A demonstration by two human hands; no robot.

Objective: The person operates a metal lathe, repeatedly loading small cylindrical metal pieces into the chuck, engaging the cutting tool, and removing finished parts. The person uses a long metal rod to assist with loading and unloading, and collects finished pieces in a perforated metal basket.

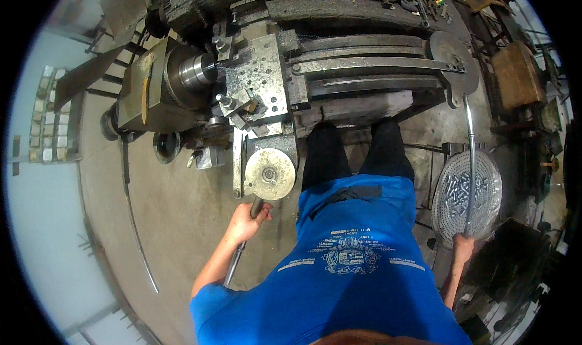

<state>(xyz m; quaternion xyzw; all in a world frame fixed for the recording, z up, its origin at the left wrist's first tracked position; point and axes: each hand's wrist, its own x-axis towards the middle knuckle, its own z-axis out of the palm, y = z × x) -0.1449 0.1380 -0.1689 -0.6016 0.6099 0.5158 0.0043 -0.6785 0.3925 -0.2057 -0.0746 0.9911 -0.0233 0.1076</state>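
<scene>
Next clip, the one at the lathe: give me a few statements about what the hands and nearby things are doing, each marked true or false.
1. The left hand grips a metal handle below the round handwheel. True.
2. The right hand hangs free, touching nothing. False: it holds the lower end of a long metal lever that runs up toward the machine.
3. A round perforated tray with small metal pieces sits to the person's right. True.
4. The person wears a red shirt. False: the shirt is blue.
5. Both hands are on the handwheel. False: neither is; the left is just below it, the right far off to the side.
</scene>
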